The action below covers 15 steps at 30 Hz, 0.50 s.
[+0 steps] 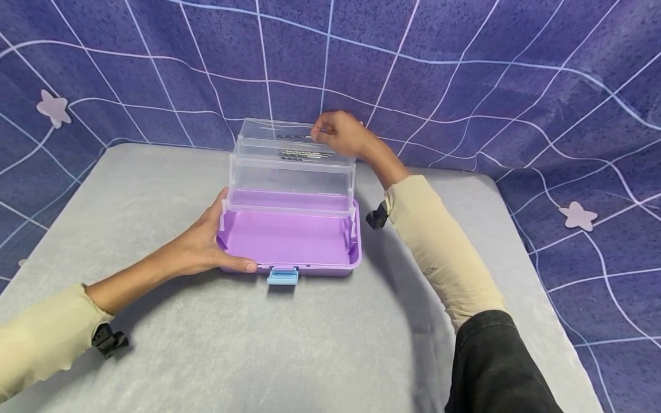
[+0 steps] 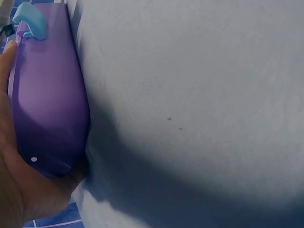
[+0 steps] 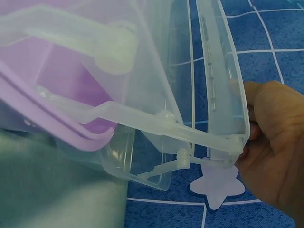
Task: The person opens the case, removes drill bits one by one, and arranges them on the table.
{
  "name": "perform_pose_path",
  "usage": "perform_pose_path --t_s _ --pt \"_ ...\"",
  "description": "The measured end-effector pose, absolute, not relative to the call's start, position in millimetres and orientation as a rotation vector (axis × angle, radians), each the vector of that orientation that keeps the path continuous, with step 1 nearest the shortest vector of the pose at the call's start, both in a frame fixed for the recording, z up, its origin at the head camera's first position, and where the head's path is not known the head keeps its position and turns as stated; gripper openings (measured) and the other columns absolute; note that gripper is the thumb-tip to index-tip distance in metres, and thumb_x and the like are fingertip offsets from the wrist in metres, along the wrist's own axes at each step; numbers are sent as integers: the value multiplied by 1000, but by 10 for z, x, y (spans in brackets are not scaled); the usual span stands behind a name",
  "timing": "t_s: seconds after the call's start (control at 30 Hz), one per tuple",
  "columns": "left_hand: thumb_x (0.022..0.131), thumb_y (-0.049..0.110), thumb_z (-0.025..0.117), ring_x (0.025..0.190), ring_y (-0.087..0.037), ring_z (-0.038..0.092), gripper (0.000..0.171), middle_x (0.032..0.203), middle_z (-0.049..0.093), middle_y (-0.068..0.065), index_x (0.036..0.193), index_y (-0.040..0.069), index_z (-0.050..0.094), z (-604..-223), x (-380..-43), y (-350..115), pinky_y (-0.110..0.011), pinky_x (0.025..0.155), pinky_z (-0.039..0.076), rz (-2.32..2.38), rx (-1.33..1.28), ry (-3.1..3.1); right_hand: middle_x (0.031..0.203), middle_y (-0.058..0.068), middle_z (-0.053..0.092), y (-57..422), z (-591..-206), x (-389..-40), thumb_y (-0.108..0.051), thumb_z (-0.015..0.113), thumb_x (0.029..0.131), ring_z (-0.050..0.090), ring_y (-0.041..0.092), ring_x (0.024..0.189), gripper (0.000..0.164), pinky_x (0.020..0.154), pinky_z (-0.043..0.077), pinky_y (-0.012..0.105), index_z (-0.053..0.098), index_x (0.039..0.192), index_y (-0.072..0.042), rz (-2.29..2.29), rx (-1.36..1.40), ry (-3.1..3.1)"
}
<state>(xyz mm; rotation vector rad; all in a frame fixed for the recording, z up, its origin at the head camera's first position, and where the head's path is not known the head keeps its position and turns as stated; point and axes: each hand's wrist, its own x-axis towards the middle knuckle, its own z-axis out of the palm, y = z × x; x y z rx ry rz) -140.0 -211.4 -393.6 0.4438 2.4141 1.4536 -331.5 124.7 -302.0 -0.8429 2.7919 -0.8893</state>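
A purple storage box [image 1: 294,238] with a blue latch [image 1: 283,279] lies opened on the grey cloth, its clear tiered trays [image 1: 289,178] raised toward the back. My left hand [image 1: 206,244] grips the box's left side, thumb along the front rim; the left wrist view shows fingers beneath the purple body [image 2: 50,95]. Over the right part of the topmost tray [image 1: 258,129], my right hand [image 1: 338,135] pinches the end of a thin drill bit [image 1: 294,136]. Several drill bits [image 1: 304,155] lie in the tier below. The right wrist view shows the right hand [image 3: 275,133] behind the clear tray wall.
A grey cloth-covered table [image 1: 289,350] spreads around the box. Behind it hangs a blue curtain [image 1: 289,63] with white lines and star shapes [image 1: 578,217]. Clear plastic hinge arms [image 3: 161,128] join the trays at the box's side.
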Motion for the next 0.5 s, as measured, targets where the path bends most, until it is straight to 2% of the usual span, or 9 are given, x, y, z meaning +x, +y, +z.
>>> perform_pose_path --t_s 0.2,0.4,0.5 --pt "66 21 113 132 -38 70 164 166 50 -11 181 36 -4 -3939 -1395 -2115 -60 114 55 1461 434 2402 63 -11 34 1316 -3003 -3248 -19 67 112 29 4 58 22 70 35 30 79 123 -4 -958 -850 2798" --pt "66 26 113 140 -41 65 168 171 44 -15 181 37 -10 -3944 -1388 -2133 -67 123 48 1402 409 2443 68 -8 37 1414 -2980 -3196 -20 66 113 32 7 62 23 77 42 30 79 122 -3 -998 -821 2833" --pt "65 26 114 141 -41 64 169 171 43 -15 181 36 -9 -3944 -1390 -2138 -69 124 46 1398 412 2452 69 -7 37 1469 -2984 -3182 -21 66 113 33 7 63 23 77 42 30 78 122 -3 -1019 -806 2850"
